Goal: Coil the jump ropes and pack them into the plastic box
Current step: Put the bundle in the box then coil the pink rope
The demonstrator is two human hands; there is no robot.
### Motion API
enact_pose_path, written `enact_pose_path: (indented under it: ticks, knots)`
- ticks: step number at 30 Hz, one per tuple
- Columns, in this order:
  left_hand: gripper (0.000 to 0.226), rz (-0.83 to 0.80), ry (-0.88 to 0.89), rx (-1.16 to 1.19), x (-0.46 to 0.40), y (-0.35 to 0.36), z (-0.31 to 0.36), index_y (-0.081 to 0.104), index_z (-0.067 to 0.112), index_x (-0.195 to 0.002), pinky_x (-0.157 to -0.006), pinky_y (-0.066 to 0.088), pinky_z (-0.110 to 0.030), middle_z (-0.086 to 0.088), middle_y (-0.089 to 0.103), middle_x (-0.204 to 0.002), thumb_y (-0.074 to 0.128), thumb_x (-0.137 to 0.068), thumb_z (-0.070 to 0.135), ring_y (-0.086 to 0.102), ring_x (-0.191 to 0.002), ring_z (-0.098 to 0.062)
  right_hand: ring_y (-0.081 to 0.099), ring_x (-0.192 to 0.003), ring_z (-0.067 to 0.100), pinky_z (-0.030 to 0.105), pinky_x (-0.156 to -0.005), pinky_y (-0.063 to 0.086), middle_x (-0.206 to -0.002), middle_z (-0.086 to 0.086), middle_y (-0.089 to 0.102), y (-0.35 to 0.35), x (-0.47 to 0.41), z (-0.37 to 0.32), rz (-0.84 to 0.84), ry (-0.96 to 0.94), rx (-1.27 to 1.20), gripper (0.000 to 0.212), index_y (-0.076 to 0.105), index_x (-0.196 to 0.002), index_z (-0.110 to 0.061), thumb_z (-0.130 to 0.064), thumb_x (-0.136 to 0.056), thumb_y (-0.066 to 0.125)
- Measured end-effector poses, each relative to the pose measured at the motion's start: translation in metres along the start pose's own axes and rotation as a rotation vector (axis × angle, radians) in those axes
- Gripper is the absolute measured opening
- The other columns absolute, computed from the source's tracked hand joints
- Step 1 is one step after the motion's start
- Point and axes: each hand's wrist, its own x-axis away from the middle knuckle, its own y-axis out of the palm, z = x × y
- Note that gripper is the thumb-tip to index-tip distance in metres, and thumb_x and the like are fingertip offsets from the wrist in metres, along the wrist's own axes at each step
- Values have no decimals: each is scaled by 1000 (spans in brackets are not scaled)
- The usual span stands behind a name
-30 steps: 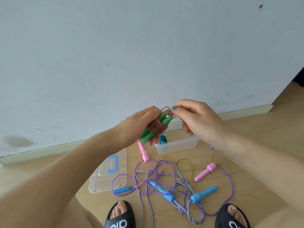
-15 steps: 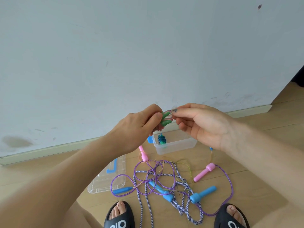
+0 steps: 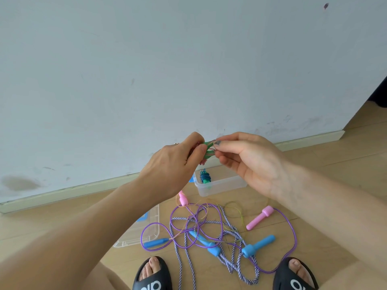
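My left hand [image 3: 176, 162] grips a coiled jump rope with green handles [image 3: 207, 148] and pink cord, held up in front of the wall. My right hand [image 3: 249, 162] pinches the end of that rope's cord at the green handle tips. Below them the clear plastic box [image 3: 222, 186] stands on the floor with one coiled blue-green rope [image 3: 204, 176] inside. Loose ropes lie tangled on the floor: a purple cord [image 3: 291, 233] with pink handles [image 3: 259, 217], and a striped blue-white rope [image 3: 232, 262] with blue handles [image 3: 258, 245].
The box's clear lid [image 3: 144, 231] with a blue latch lies on the wooden floor at the left, partly behind my left forearm. My feet in black slides [image 3: 151, 275] are at the bottom edge. A pale wall and skirting run behind the box.
My left hand turned over the green-handled bundle, hiding most of it. Both hands stayed close together above the box, with the right fingers still working the cord end.
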Motion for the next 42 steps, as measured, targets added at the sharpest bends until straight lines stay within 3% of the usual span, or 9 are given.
enact_pose_path:
  ticks: [7,10,12,14,19,29,32,36,42]
  knots:
    - [21,-7,-17,2,-2,1,1,46,33,-100,-59,40,-27,39,58,-77,29,-104,43,57,-68,-6,68,-64,15,20,-58,54,-82,15,70,-4,-3,-2,15,16,-109,11,65,-89,-2,9,-88,63]
    - [22,1,8,-12,-2,2,2,45,33,-100,-64,48,-35,22,66,-80,27,-102,45,59,-70,-13,66,-61,14,18,-55,53,-79,14,69,-2,-3,-2,56,-4,-132,11,65,-90,-2,9,-88,63]
    - [23,7,26,-24,-3,5,4,43,32,-100,-69,51,-40,13,69,-84,26,-101,47,60,-73,-19,56,-52,11,18,-47,45,-75,11,65,0,-2,1,104,-30,-64,10,66,-88,-4,7,-87,65]
    - [22,15,8,9,-3,6,5,44,32,-99,-70,52,-41,18,68,-82,27,-102,46,61,-72,-19,42,-48,11,21,-45,35,-73,12,60,1,-2,6,140,-71,40,9,67,-86,-7,2,-86,68]
    - [20,4,-82,129,-6,9,5,48,32,-96,-78,53,-45,34,61,-76,31,-104,40,64,-80,-17,46,-55,15,28,-59,39,-66,7,59,2,2,15,172,-171,176,7,70,-84,-14,-7,-85,71]
    - [27,-17,-149,264,-11,9,6,52,30,-92,-83,54,-49,16,68,-77,31,-100,44,66,-76,-17,61,-66,16,33,-70,51,-81,7,69,0,-4,17,136,-227,219,8,70,-81,-15,-9,-86,73]
    - [29,-21,-161,311,-13,6,4,53,29,-90,-82,55,-49,10,69,-79,30,-101,44,65,-71,-16,72,-72,18,40,-77,61,-86,6,73,-2,-1,16,139,-316,379,3,71,-86,-11,-10,-89,69]
    - [30,-21,-160,294,-14,8,3,53,29,-91,-81,55,-50,6,70,-81,30,-100,46,66,-72,-16,74,-75,12,27,-73,56,-87,2,75,0,4,18,117,-448,638,7,70,-86,-17,-13,-91,68]
    - [30,-31,-161,322,-14,6,4,54,28,-91,-81,56,-49,8,70,-82,31,-101,44,65,-67,-13,75,-76,16,40,-79,59,-81,1,75,-6,-1,15,77,-466,617,10,69,-85,-18,-10,-90,66]
